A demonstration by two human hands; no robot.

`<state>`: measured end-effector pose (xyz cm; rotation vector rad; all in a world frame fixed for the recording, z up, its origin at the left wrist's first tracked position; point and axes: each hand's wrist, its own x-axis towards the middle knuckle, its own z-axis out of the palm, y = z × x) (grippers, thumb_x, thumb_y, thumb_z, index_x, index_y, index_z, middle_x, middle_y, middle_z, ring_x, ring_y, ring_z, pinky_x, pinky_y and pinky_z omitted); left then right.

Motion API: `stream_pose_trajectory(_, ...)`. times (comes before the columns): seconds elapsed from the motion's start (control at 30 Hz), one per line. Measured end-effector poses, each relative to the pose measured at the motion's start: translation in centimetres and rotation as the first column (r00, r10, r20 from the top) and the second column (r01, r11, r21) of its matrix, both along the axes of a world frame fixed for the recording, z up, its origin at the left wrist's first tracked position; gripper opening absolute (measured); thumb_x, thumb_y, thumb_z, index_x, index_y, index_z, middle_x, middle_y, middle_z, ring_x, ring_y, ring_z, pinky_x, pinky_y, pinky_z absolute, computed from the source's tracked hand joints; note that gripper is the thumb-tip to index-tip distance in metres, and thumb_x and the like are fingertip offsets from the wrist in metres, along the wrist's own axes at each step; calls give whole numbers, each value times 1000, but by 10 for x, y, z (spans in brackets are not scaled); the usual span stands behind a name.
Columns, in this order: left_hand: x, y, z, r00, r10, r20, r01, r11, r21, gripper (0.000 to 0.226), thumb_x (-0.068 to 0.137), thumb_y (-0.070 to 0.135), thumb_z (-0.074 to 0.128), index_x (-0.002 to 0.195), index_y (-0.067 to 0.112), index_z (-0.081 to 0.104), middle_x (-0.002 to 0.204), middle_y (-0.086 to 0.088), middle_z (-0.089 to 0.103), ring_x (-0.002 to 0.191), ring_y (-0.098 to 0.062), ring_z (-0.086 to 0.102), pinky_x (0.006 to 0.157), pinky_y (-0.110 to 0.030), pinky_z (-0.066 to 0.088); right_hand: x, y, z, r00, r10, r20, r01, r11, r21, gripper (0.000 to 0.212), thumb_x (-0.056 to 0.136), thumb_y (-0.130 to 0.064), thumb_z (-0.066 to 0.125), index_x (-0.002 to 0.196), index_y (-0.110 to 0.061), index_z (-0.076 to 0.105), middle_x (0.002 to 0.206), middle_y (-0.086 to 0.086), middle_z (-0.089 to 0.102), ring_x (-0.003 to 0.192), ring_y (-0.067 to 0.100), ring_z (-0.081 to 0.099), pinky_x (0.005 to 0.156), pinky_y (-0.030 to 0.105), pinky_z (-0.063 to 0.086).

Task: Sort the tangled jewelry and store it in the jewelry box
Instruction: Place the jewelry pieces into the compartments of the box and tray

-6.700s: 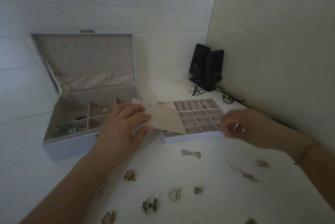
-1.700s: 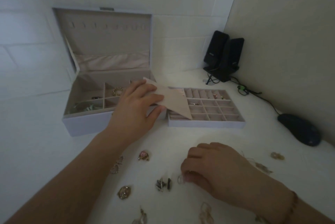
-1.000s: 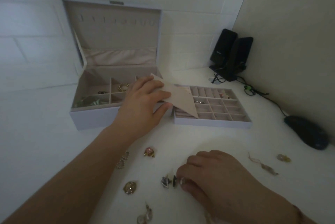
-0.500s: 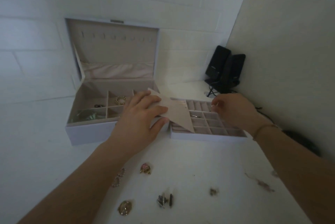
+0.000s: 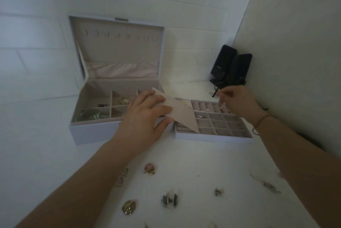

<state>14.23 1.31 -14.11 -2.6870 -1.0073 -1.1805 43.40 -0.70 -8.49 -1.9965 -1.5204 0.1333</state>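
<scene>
Jewelry lies in two places: some already in the box, the rest loose on the table in front of it. Just right of the box stands its tray with many small cells.

The left hand rests on the front right corner of the box; its fingers and thumb hold a beige flap, lifted off the left part of the tray. The right hand hovers over the far row of the tray, right of the box, with the fingertips brought together as in a pinch. I cannot tell if a small piece is between them; it is too small and dark.

The step in hand seems to be the placing of one small piece into a far tray cell. The next move, I think, calls for lowering the fingertips exactly into one cell, letting go, then returning to the table for another piece, while the left hand keeps the flap up.

Counted: one box, one tray, one flap. Inside the box I see three items: a gold ring-shaped piece, a small dark piece, and a greenish bundle. On the table, in front of the box, about seven loose pieces are plain, two more are cut by the frame edge. Two black speakers stand behind the tray.
</scene>
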Motion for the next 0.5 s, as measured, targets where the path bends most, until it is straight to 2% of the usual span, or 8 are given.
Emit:
stream_pose_trajectory(0.07, 1, 0, 0, 1000, -4, 4, 4, 1000, 2, 35, 86, 42, 57, 101, 17, 76, 114, -8, 68, 120, -36, 55, 100, -52, 44, -1, -20, 5, 997, 47, -65, -45, 999, 30, 11, 91, -16, 59, 90, -22, 69, 70, -14, 64, 55, -10, 57, 53, -1, 37)
stream_pose_trajectory(0.13, 1, -1, 0, 1000, -5, 1, 5, 1000, 4, 36, 86, 42, 56, 101, 16, 76, 114, -8, 68, 121, -35, 55, 101, -49, 44, -7, -53, 12, 983, 151, -104, -148, 988, 31, 17, 87, -14, 65, 86, -31, 68, 76, -14, 67, 60, -9, 60, 59, 5, 42)
stream_pose_trajectory(0.17, 1, -1, -1, 1000, -6, 4, 6, 1000, 11, 36, 87, 42, 56, 102, 16, 76, 114, -8, 68, 121, -35, 55, 102, -48, 44, -12, -72, 16, 971, 226, -76, -229, 973, -26, 21, 85, -15, 67, 85, -36, 67, 78, -16, 67, 63, -9, 60, 60, 6, 42)
stream_pose_trajectory(0.23, 1, -1, -1, 1000, -6, 11, 6, 999, 31, 36, 87, 41, 56, 102, 15, 76, 113, -9, 69, 121, -33, 56, 104, -44, 43, -25, -109, 20, 912, 410, 21, -389, 879, -276, 23, 82, -23, 70, 90, -43, 66, 79, -19, 65, 71, -7, 61, 60, 6, 44)
stream_pose_trajectory(0.3, 2, -2, -1, 1000, 4, 11, -4, 999, 49, 36, 88, 41, 56, 102, 15, 76, 113, -9, 69, 121, -32, 57, 105, -37, 39, -40, -136, 22, 821, 571, 17, -475, 698, -535, 23, 79, -35, 70, 100, -44, 65, 87, -21, 65, 80, 0, 61, 63, 11, 46)
stream_pose_trajectory(0.37, 2, -3, 0, 1000, 6, 16, -7, 999, 52, 37, 88, 42, 55, 102, 15, 77, 114, -9, 70, 119, -32, 59, 104, -31, 37, -53, -150, 23, 783, 620, -54, -491, 562, -666, 31, 79, -44, 70, 108, -45, 61, 96, -23, 61, 84, 2, 58, 68, 16, 48)
stream_pose_trajectory(0.43, 1, -2, 2, 1000, 7, 19, -8, 999, 45, 37, 88, 42, 55, 102, 15, 77, 114, -8, 71, 119, -32, 60, 102, -32, 40, -65, -154, 18, 757, 653, -24, -479, 528, -701, 37, 78, -50, 68, 113, -47, 56, 99, -24, 59, 86, -1, 53, 74, 17, 47)
stream_pose_trajectory(0.5, 0, -2, 4, 1000, 2, 19, -3, 999, 40, 36, 88, 41, 55, 101, 16, 77, 114, -7, 71, 120, -32, 60, 99, -37, 46, -75, -154, 8, 717, 692, 85, -463, 564, -684, 37, 79, -52, 66, 113, -43, 54, 99, -21, 58, 85, -2, 50, 78, 19, 44)
